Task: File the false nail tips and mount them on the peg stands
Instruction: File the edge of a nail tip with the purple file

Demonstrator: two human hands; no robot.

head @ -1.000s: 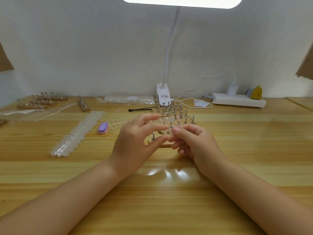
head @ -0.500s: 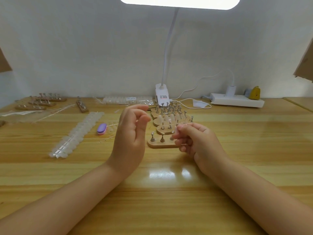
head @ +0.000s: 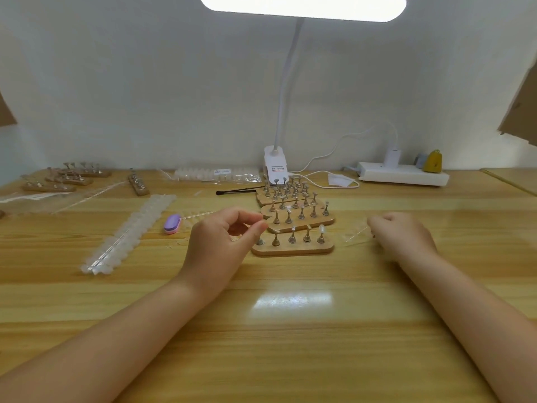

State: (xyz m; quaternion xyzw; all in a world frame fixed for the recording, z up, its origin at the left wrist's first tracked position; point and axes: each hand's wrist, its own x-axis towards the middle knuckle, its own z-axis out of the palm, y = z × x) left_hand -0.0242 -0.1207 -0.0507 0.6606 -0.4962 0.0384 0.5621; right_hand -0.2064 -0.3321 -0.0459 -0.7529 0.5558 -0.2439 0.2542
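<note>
Several wooden peg stands sit at the table's middle. The front peg stand (head: 292,249) holds five metal pegs, and a clear nail tip (head: 321,228) sits on its rightmost peg. A second peg stand (head: 302,221) lies just behind it, with more behind that. My left hand (head: 223,242) hovers at the front stand's left end, fingers loosely curled, with nothing visible in them. My right hand (head: 402,237) is to the right of the stands, its fingers curled on the end of a clear strip of nail tips (head: 356,232).
Long strips of nail tips (head: 130,231) lie at the left beside a purple file block (head: 172,223). A black brush (head: 235,191), a bag of tips (head: 218,173), the lamp base (head: 276,167) and a power strip (head: 404,175) line the back. More peg stands (head: 64,177) sit far left.
Both hands pinched a nail tip together over the stands. They have parted: the right hand swung right to the clear strip and the left hand drew back to the left.
</note>
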